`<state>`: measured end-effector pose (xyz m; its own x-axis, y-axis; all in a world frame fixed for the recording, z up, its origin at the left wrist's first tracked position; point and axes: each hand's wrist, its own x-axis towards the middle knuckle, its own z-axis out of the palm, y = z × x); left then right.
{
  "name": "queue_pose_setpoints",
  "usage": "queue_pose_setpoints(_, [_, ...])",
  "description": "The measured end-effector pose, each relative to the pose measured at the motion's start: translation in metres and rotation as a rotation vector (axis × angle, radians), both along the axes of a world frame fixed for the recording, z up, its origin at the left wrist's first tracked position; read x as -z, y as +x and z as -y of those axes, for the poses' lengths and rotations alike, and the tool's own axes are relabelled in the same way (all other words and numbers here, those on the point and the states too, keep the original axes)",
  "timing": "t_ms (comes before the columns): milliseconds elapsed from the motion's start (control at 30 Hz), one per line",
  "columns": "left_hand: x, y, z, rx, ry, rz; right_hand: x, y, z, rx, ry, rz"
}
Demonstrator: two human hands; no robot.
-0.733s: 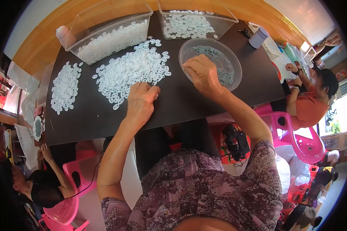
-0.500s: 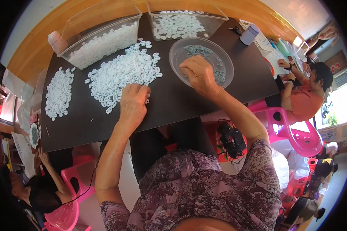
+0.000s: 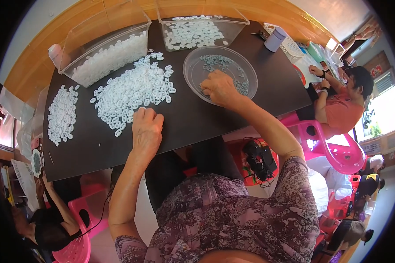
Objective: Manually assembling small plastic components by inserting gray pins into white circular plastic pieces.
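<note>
Just in front of a big heap of white oval two-holed plastic pieces (image 3: 131,90), my left hand (image 3: 147,131) is closed, its fingers curled down. A sliver of a white piece (image 3: 143,108) shows at its fingertips. My right hand (image 3: 221,89) reaches over the near rim of a round clear plastic tub (image 3: 190,85), fingers bunched and pointing down inside it. Small grey-green slim parts (image 3: 217,60) lie scattered in the tub. Whatever is between the right fingertips is hidden.
Two clear bins (image 3: 107,59) (image 3: 202,33) with white pieces stand along the back. A smaller white pile (image 3: 62,116) lies at the left. A lilac cup (image 3: 275,39) and a perforated white basket (image 3: 291,49) are far right. People sit at both sides on pink chairs (image 3: 333,151).
My right hand has lowered toward the tub's floor, its fingers now pointing down. The left hand has drawn slightly back from the heap. The whole view has shifted a little.
</note>
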<state>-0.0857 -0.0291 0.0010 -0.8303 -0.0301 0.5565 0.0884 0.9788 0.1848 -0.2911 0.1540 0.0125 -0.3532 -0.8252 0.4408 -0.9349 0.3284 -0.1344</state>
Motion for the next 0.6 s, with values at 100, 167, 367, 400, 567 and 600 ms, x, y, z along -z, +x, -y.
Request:
queue_pose_setpoints(100, [-0.001, -0.001, -0.001, -0.025, -0.005, 0.02, 0.001, -0.002, 0.002, -0.034, 0.035, -0.014])
queue_pose_setpoints(167, [-0.001, -0.002, 0.001, -0.042, 0.003, 0.021, 0.0, -0.003, 0.006, -0.057, 0.051, -0.008])
queue_pose_setpoints(367, [0.002, 0.0, -0.009, -0.026, -0.017, -0.092, -0.005, -0.01, 0.009, -0.033, 0.219, 0.063])
queue_pose_setpoints(400, [0.001, 0.004, -0.01, -0.031, 0.004, -0.125, -0.005, -0.011, 0.01, -0.031, 0.217, 0.087])
queue_pose_setpoints(567, [-0.003, 0.012, -0.015, -0.033, 0.042, -0.213, -0.001, -0.013, -0.001, -0.034, 0.07, 0.143])
queue_pose_setpoints(600, [-0.005, 0.014, -0.017, -0.055, 0.082, -0.221, -0.001, -0.013, -0.002, -0.035, 0.054, 0.165])
